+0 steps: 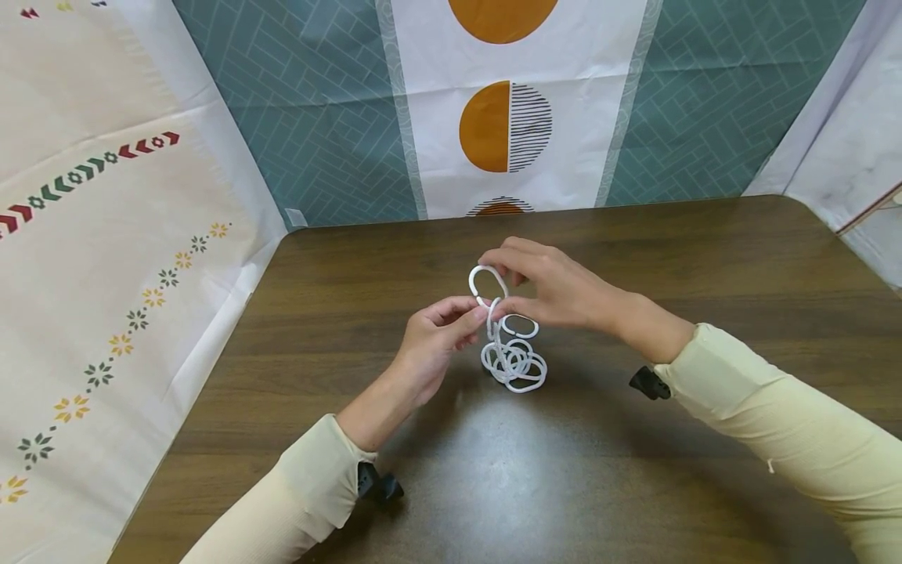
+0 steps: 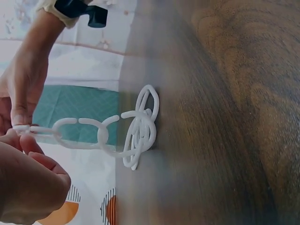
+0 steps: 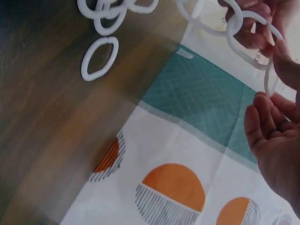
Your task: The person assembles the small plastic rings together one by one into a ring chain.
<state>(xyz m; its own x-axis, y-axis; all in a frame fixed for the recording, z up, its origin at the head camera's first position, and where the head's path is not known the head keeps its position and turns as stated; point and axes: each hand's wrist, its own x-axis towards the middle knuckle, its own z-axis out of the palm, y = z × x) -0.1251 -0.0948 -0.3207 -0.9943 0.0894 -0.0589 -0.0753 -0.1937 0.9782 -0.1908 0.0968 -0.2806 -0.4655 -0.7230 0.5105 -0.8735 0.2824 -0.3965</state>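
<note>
In the head view my left hand (image 1: 433, 348) pinches a white C-shaped link near the middle of the table. My right hand (image 1: 557, 286) holds the top link (image 1: 486, 268) between thumb and fingers, just above the left fingertips. From the fingers a chain of linked white rings (image 2: 58, 127) hangs down, small gaps showing in several of them. Its lower end runs into a heap of links (image 2: 152, 129) on the tabletop. Behind the heap, one link (image 3: 84, 70) lies flat. Both hands' fingertips are close together at the upper links.
The brown wooden table (image 1: 338, 282) spreads out around the hands. A patterned cloth (image 1: 338, 117) hangs at its far edge, and a cream cloth (image 1: 141, 258) borders the left side. Black wrist devices (image 1: 650, 384) are below both sleeve cuffs.
</note>
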